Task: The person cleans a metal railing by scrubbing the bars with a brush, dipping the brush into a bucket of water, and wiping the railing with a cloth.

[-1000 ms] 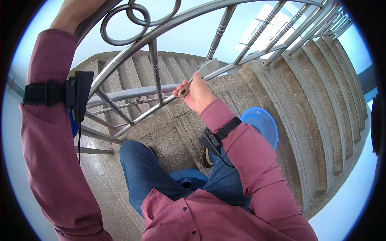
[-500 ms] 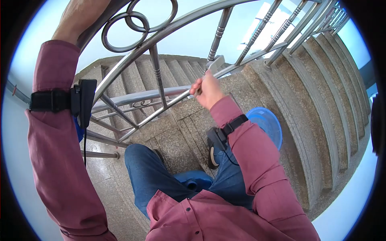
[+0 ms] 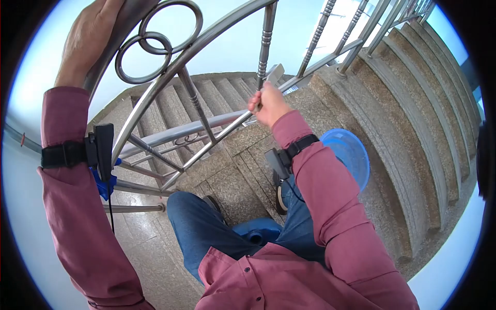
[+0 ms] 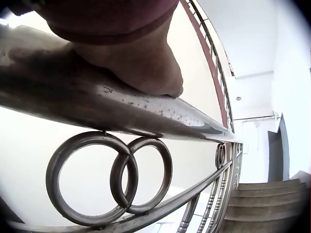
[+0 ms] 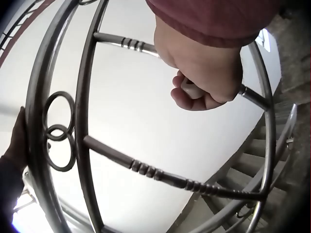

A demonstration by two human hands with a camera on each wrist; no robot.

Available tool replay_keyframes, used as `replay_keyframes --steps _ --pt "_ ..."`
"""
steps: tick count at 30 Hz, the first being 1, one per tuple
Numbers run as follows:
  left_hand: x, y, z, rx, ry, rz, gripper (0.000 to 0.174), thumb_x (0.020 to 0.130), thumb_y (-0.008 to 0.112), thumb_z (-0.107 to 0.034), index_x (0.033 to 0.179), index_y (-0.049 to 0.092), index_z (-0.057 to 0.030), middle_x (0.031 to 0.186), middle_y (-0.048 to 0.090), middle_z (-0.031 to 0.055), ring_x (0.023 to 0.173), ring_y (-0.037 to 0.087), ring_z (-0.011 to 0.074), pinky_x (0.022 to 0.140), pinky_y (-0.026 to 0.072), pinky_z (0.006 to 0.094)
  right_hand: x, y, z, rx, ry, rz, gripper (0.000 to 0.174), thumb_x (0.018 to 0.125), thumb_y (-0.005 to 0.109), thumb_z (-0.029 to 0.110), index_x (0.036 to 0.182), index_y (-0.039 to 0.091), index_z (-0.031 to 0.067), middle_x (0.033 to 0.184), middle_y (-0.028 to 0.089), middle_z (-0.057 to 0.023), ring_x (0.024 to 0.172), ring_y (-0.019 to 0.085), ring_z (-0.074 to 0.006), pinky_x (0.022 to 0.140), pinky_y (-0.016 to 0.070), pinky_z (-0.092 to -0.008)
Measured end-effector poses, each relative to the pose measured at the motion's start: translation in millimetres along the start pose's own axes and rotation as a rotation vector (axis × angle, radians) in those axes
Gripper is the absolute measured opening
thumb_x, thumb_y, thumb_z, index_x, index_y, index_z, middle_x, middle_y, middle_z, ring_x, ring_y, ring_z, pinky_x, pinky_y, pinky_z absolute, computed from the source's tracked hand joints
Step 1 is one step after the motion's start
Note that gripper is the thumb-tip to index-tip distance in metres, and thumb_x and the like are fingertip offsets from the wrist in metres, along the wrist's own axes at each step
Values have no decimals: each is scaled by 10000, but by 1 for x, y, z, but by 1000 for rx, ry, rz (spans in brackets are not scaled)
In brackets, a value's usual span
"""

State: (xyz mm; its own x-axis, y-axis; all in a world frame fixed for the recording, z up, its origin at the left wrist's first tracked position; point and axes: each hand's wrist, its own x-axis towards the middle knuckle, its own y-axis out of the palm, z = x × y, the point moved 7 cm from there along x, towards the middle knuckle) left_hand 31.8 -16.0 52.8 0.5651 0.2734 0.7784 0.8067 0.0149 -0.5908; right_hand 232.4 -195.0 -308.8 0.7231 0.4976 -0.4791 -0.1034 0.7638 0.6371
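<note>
My left hand (image 3: pixel 90 39) grips the thick metal handrail (image 4: pixel 146 109) at the upper left, its palm over the top. In the right wrist view, the same hand (image 5: pixel 18 143) appears at the rail's far side. My right hand (image 3: pixel 269 105) holds a pale brush (image 3: pixel 275 74) by its handle, fingers curled round it. The brush head lies against a ribbed baluster (image 3: pixel 266 39) of the railing. From the right wrist, only the handle's end (image 5: pixel 192 89) shows within my right hand (image 5: pixel 204 73); the hand itself hides the brush head.
A blue basin (image 3: pixel 347 155) stands at the right beside stone steps (image 3: pixel 392 129) that climb right. Between my legs is a blue plastic stool (image 3: pixel 257 231). Interlocked metal rings (image 4: pixel 92 177) sit under the handrail. More steps (image 3: pixel 217 93) lie beyond the railing.
My right hand has moved up along the baluster with the brush, and its handle end has turned away from view. The head view has shifted, showing more of my left hand on the handrail.
</note>
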Motion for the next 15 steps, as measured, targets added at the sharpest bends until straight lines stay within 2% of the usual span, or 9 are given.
replay_keyframes --steps 2,5,6,7,8,9,10,12,15 --pt "2 -3 -1 12 10 2 610 1048 404 -497 885 635 44 705 582 200 675 531 301 701 431 456 2 -8 6 -29 -35 -36 352 1081 381 375 869 380 94 692 421 -28 568 436 -168 521 400 -353" --pt "-6 -8 -16 -41 55 28 608 1052 399 -488 861 618 46 700 573 206 669 519 305 694 427 450 -19 -4 -13 -97 -29 -23 347 1083 378 376 881 380 95 696 426 -31 559 429 -170 520 403 -356" --pt "-7 -7 -16 -24 58 -31 594 1053 398 -473 870 634 41 733 599 233 698 568 345 716 437 473 -25 -3 -24 -91 55 -12 342 1087 366 391 917 378 94 706 435 -31 565 449 -173 529 433 -371" --pt "0 -3 0 -26 62 -26 594 1053 398 -473 870 634 41 733 599 233 698 568 345 716 437 473 -32 -1 -30 -85 56 -15 342 1087 366 391 917 378 94 706 435 -31 565 449 -173 529 433 -371" --pt "14 8 37 -43 -51 107 614 1027 417 -563 1085 652 2 909 653 206 842 605 294 825 446 412 -40 2 -37 -101 60 -34 359 1083 349 415 955 398 83 726 446 -40 569 468 -178 531 463 -390" --pt "20 19 62 -58 -163 239 723 1002 436 -652 1300 670 -37 1084 707 180 985 642 243 934 454 350 -43 4 -40 -116 63 -52 387 1080 333 439 993 418 72 746 457 -50 572 487 -184 533 494 -408" --pt "19 22 62 -57 -155 243 723 1002 436 -652 1300 670 -37 1084 707 180 985 642 243 934 454 350 -42 5 -43 -102 58 -39 408 1080 336 458 1026 419 62 751 461 -52 572 500 -193 537 505 -420" --pt "18 17 61 -64 -130 102 770 979 432 -701 1322 665 -52 1087 707 185 1006 645 233 949 447 349 -39 6 -41 -79 49 -34 404 1081 334 452 1029 416 60 747 460 -52 569 500 -196 536 504 -422" --pt "23 20 66 -31 -46 96 811 963 412 -733 1341 654 -57 1115 703 187 1011 651 235 943 454 348 -42 12 -42 -64 27 -49 403 1080 333 447 1000 419 62 740 455 -53 562 490 -196 532 499 -417"
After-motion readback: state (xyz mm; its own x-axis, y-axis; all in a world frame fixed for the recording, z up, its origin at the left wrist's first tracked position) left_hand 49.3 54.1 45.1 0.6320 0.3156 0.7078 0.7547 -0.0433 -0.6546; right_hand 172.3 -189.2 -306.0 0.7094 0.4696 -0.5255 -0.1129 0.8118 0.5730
